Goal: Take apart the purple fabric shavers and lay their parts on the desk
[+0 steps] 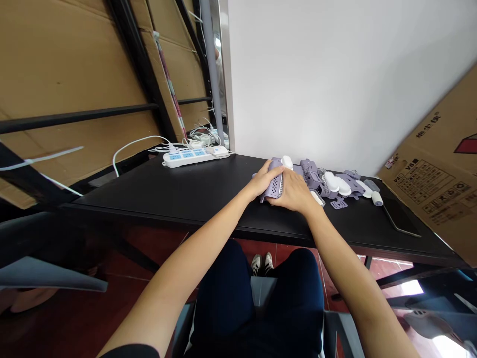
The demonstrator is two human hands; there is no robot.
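Note:
Both hands are together over the black table (179,191), at its middle. My left hand (262,180) is closed on the left side of a light purple plastic part (275,187) with rows of small holes and a row of fine pale teeth along one edge. On its other side, my right hand (292,191) wraps round the same part, its fingers mostly hidden. A white rounded piece (286,161) shows just beyond the hands. To the right lies a pile of purple plastic parts (315,180) with metal coils and white oval pieces (337,184).
A white power strip (194,156) with tangled cables (204,136) lies at the back left. On the right are a small white cylinder (376,199), a dark phone (400,217) and a large cardboard box (436,179). A white wall (335,79) stands behind the table.

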